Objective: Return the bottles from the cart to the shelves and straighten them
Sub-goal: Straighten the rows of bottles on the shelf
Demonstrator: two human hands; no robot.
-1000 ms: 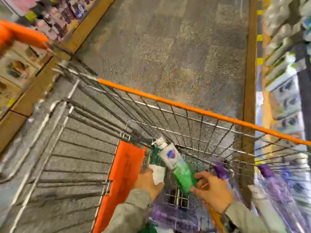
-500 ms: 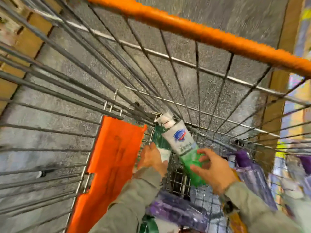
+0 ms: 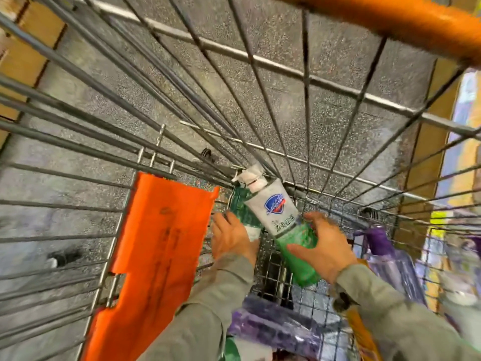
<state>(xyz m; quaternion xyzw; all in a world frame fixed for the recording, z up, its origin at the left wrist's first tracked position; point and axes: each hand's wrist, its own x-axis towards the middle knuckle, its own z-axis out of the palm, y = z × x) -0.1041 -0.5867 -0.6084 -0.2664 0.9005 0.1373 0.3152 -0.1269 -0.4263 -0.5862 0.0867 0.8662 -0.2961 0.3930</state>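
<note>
Wrapping the right hand [image 3: 322, 246] round the green pump bottle [image 3: 283, 217], lying pump-end away in the cart [image 3: 307, 76]; clasping a second bottle [image 3: 243, 212] alongside in the left hand [image 3: 231, 238].

A shop aisle, seen from over a wire shopping cart [image 3: 260, 59] with an orange top rail [image 3: 390, 24] and an orange child-seat flap [image 3: 161, 243]. Speckled grey flooring [image 3: 273, 40] runs between tan shelf plinths [image 3: 23, 58] — blurred, brightly coloured shelves [image 3: 466, 100] stand on the right. The cart holds retail goods: a branded pump bottle [image 3: 281, 217], a second green bottle [image 3: 244, 212] and purple refill packs [image 3: 276, 327].
</note>
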